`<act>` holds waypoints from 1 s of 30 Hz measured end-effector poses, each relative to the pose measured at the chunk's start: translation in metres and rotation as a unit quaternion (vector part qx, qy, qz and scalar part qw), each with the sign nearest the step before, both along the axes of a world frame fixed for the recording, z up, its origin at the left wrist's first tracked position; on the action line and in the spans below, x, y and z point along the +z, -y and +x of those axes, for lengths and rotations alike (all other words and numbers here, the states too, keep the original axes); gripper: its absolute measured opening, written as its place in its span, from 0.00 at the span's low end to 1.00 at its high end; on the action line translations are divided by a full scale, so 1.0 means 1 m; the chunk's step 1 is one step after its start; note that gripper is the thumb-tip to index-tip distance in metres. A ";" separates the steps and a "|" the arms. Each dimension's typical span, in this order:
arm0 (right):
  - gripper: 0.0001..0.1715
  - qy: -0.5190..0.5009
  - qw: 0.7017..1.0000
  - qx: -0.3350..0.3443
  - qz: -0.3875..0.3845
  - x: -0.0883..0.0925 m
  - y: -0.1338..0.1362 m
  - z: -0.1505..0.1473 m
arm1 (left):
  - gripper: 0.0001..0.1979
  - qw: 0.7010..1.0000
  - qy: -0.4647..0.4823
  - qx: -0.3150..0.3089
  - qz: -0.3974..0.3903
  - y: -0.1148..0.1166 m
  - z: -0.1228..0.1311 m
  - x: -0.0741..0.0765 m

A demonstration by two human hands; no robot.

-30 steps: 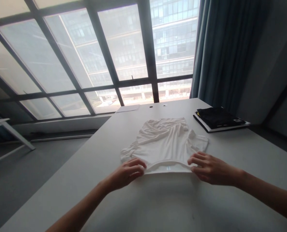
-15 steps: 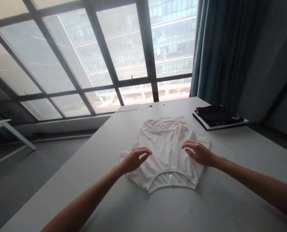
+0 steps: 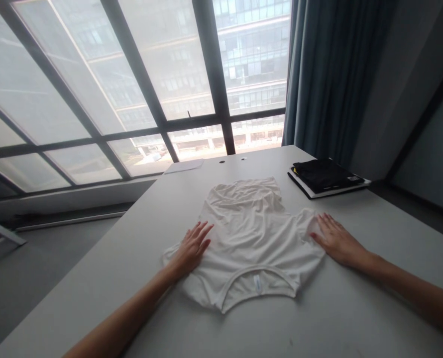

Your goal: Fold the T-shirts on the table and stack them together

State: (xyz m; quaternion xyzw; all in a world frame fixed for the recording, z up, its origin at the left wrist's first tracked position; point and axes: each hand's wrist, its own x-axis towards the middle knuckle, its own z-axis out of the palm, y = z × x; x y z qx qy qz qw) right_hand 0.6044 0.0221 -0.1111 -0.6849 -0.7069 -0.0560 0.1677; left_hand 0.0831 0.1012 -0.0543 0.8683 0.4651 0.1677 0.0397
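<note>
A white T-shirt [image 3: 244, 233] lies spread on the table, its neckline with a small label toward me and its far hem bunched in wrinkles. My left hand [image 3: 192, 247] rests flat on the shirt's left side near the sleeve, fingers stretched. On the opposite side, my right hand [image 3: 337, 238] lies with fingers extended on the edge of the right sleeve. Neither hand grips the cloth.
Folded dark clothes [image 3: 324, 176] with a white layer are stacked at the table's back right. A sheet of paper [image 3: 184, 166] lies at the far left corner of the white table [image 3: 132, 258]. Windows and a blue curtain [image 3: 318, 74] stand behind.
Both hands have moved outward and come down flat, the right one onto the right sleeve. The shirt's upper part is spread wider, with new crosswise wrinkles. The view has shifted slightly right.
</note>
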 end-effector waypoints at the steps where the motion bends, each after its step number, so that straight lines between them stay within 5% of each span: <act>1: 0.47 0.005 1.000 -0.014 -0.001 0.000 0.005 0.002 | 0.26 1.000 0.008 0.011 0.004 0.003 -0.005 -0.001; 6: 0.47 0.013 0.999 -0.033 0.007 0.006 0.031 0.006 | 0.28 0.992 0.067 0.087 0.062 0.015 -0.037 -0.008; 12: 0.40 0.022 0.999 -0.033 0.000 0.008 0.047 0.015 | 0.29 0.979 0.011 0.193 0.061 0.031 -0.089 -0.028; 15: 0.38 0.034 0.998 -0.041 0.019 0.013 0.053 0.012 | 0.27 0.976 0.008 0.209 0.065 0.047 -0.095 -0.019; 19: 0.32 0.041 0.995 -0.011 0.086 0.038 0.048 -0.014 | 0.23 0.995 0.027 0.091 0.040 0.063 -0.072 0.011; 23: 0.30 0.003 0.989 0.134 0.062 0.060 0.024 -0.055 | 0.25 1.000 -0.024 -0.010 0.000 0.062 -0.043 0.023; 26: 0.33 -0.019 0.977 0.211 0.020 0.052 0.015 -0.071 | 0.29 0.995 -0.089 -0.037 -0.035 0.063 -0.037 0.018; 30: 0.37 -0.014 0.975 0.217 -0.051 0.030 0.035 -0.066 | 0.29 0.987 -0.136 -0.058 -0.055 0.081 -0.044 0.017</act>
